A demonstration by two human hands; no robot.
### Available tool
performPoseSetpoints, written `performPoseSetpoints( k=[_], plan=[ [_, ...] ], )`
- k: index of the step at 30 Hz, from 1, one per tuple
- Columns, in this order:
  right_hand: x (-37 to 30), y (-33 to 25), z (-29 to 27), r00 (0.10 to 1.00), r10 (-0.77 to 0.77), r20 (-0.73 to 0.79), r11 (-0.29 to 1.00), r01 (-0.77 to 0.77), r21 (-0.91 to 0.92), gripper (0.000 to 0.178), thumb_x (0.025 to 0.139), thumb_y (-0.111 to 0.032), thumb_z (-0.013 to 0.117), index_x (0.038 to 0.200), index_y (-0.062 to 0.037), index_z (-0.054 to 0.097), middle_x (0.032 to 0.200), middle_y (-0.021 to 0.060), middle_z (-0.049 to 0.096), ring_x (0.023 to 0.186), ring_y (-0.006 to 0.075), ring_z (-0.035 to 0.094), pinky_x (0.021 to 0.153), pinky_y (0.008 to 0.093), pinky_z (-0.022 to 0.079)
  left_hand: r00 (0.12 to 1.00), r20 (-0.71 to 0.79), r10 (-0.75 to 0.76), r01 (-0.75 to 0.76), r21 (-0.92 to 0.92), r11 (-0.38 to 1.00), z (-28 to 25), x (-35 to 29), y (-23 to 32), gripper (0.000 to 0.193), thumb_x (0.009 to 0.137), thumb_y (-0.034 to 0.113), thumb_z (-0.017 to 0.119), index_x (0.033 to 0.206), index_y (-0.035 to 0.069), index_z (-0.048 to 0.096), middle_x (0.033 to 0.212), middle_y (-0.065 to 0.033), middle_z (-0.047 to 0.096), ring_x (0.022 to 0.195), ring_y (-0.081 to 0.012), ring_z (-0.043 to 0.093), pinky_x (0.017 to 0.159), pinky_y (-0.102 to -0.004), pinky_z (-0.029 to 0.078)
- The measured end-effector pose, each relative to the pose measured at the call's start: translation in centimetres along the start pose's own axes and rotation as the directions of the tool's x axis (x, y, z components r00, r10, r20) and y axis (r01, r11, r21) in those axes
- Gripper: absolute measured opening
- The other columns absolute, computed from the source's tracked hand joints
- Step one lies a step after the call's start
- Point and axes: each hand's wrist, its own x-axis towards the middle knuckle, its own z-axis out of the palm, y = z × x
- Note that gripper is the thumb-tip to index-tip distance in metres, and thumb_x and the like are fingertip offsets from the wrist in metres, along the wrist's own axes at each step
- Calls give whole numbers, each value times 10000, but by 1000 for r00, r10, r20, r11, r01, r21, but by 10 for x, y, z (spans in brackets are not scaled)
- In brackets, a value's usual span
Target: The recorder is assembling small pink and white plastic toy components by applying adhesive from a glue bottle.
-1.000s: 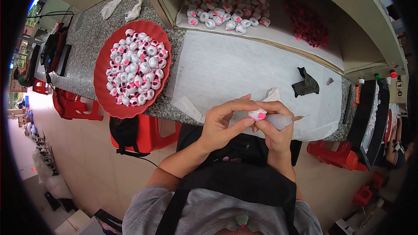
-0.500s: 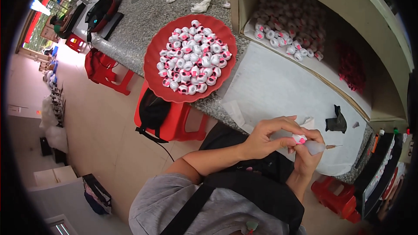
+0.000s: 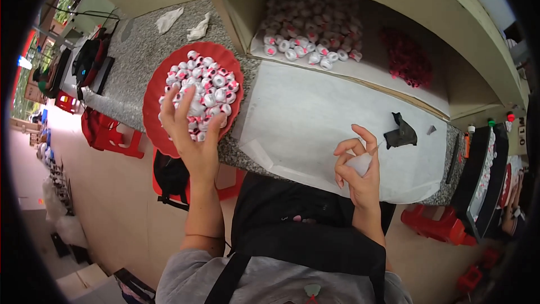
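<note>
My left hand is over the near side of a red scalloped plate, its fingers spread above a heap of small round white pieces with pink and black marks. Nothing shows between those fingers; whether the tips touch the pieces I cannot tell. Farther right, my right hand is raised over the front of a white paper sheet. Its thumb and fingers are curled round a small translucent squeeze bottle, partly hidden by the fingers. A thin needle tip points up from it.
Behind the sheet, a shelf compartment holds many similar white pieces and a dark red pile. A black scrap lies on the sheet's right. Crumpled tissues rest on the granite counter. Red stools stand below.
My left hand has left the small white-and-pink piece near the bottle and swung left to the plate. The right hand keeps the bottle, now turned needle up. The view has shifted right.
</note>
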Motion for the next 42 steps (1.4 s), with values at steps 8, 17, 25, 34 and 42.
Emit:
performPoseSetpoints(
  k=[8, 17, 25, 34, 42],
  plan=[
    [-15, -11, -36, 996, -84, 28, 987, 79, 141, 286, 676, -6, 417, 929, -51, 293, 976, 143, 360, 557, 165, 476, 359, 215, 386, 709, 454, 539, -449, -299, 842, 169, 15, 50, 234, 629, 58, 600, 860, 69, 564, 872, -58, 530, 869, -246, 473, 739, -340, 378],
    [-31, -8, -64, 987, -113, -112, 993, 115, 4, 280, 712, -86, 458, 963, -32, 347, 1005, 157, 376, 773, 248, 501, 478, 316, 482, 639, 581, 504, -586, -55, 808, 236, 15, 48, 161, 608, 114, 625, 698, 43, 512, 770, -88, 526, 742, -247, 500, 634, -341, 395],
    [-37, -21, -63, 930, -290, -226, 956, 270, -114, 455, 740, -55, 438, 1176, 21, 334, 1004, 111, 421, 780, 249, 519, 530, 314, 495, 529, 842, 111, 734, -519, 439, 112, -33, 64, 211, 715, 33, 568, 916, 47, 502, 897, -84, 513, 715, -136, 520, 643, -247, 422],
    [-23, -41, -27, 834, -433, -343, 834, 515, 199, 341, 669, -112, 635, 871, -50, 367, 811, 45, 353, 631, 102, 352, 627, 179, 344, 472, 882, 9, 876, -468, -118, 65, -80, 52, 263, 737, 80, 558, 983, 46, 473, 969, -150, 513, 812, -208, 548, 722, -304, 447],
    [-29, -26, 8, 610, -788, -77, 591, 717, -368, 405, 614, -240, 710, 806, -87, 387, 756, 40, 394, 564, 95, 379, 449, 186, 329, 541, 841, -9, 839, -540, -62, 51, -80, 50, 332, 706, 12, 560, 1007, 1, 420, 980, -155, 503, 889, -183, 515, 779, -327, 434]
  ],
)
